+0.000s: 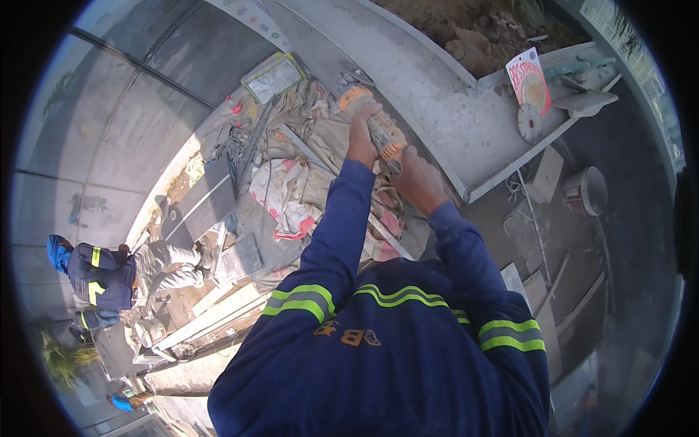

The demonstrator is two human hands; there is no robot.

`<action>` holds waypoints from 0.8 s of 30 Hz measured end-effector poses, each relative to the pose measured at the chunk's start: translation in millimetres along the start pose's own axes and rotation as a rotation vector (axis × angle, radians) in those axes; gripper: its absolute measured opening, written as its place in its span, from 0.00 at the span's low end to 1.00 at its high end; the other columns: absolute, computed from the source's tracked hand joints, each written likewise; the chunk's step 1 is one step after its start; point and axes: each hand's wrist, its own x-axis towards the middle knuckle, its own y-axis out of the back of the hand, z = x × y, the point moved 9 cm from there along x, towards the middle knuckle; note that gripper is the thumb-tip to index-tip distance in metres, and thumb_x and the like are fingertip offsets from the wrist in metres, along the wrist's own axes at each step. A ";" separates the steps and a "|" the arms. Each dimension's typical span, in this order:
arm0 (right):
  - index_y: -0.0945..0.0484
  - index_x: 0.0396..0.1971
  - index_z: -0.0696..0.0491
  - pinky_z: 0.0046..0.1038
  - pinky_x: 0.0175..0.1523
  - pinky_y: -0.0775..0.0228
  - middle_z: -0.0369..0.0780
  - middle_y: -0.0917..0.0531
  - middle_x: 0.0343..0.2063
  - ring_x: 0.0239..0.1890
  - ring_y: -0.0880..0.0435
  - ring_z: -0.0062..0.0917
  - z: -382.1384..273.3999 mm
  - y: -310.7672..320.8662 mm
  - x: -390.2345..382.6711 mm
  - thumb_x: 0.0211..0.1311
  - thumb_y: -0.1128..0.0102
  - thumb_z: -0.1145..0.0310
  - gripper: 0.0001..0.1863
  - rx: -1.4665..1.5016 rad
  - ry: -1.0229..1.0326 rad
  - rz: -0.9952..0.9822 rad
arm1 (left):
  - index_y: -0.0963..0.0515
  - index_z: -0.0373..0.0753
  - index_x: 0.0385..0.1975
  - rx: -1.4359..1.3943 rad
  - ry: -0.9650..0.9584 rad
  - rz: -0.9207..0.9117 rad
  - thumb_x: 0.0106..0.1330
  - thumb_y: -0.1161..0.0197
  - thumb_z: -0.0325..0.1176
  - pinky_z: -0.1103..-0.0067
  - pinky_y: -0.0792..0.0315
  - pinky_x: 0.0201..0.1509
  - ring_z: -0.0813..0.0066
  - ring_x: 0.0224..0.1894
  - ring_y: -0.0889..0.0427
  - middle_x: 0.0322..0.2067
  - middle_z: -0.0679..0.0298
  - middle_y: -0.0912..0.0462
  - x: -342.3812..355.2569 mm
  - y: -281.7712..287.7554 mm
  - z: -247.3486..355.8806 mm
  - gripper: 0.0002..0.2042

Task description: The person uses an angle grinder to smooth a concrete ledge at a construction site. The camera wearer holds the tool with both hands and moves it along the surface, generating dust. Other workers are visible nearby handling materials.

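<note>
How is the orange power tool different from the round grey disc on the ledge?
The power tool is long and mostly orange; the disc is flat, round and grey. The power tool is held in the left hand and right hand; the disc sits on the ledge, touched by neither.

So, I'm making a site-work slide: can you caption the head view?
Left hand and right hand grip an orange power tool beside a grey ledge, crumpled cloth nearby.

Orange power tool (387, 135) held beside a concrete ledge (429, 87)
Left grip (362, 134) clasps its body, right grip (420, 179) its near end; a grey disc (530, 124) sits on the ledge.
</note>
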 end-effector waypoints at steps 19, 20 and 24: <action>0.33 0.42 0.59 0.48 0.44 0.21 0.55 0.14 0.32 0.38 0.13 0.53 5.3 -2.0 -9.3 0.51 0.30 0.65 0.24 -0.081 0.027 0.017 | 0.24 0.36 0.42 -0.023 -0.007 0.034 0.57 0.29 0.33 0.62 0.19 0.36 0.57 0.33 0.16 0.32 0.57 0.20 -11.3 5.6 -7.4 0.16; 0.33 0.42 0.59 0.48 0.44 0.21 0.55 0.14 0.32 0.38 0.13 0.53 4.9 -2.0 -9.4 0.51 0.31 0.65 0.24 -0.076 0.029 0.014 | 0.23 0.36 0.42 -0.026 -0.007 0.031 0.57 0.29 0.34 0.62 0.19 0.36 0.57 0.33 0.16 0.32 0.57 0.20 -10.8 6.5 -7.4 0.16; 0.33 0.42 0.60 0.48 0.45 0.22 0.56 0.14 0.34 0.39 0.13 0.53 6.9 -2.5 -6.2 0.53 0.32 0.65 0.23 -0.068 0.031 0.009 | 0.23 0.36 0.41 -0.028 -0.008 0.032 0.57 0.29 0.35 0.63 0.19 0.37 0.58 0.33 0.16 0.32 0.57 0.20 -9.7 5.3 -9.1 0.15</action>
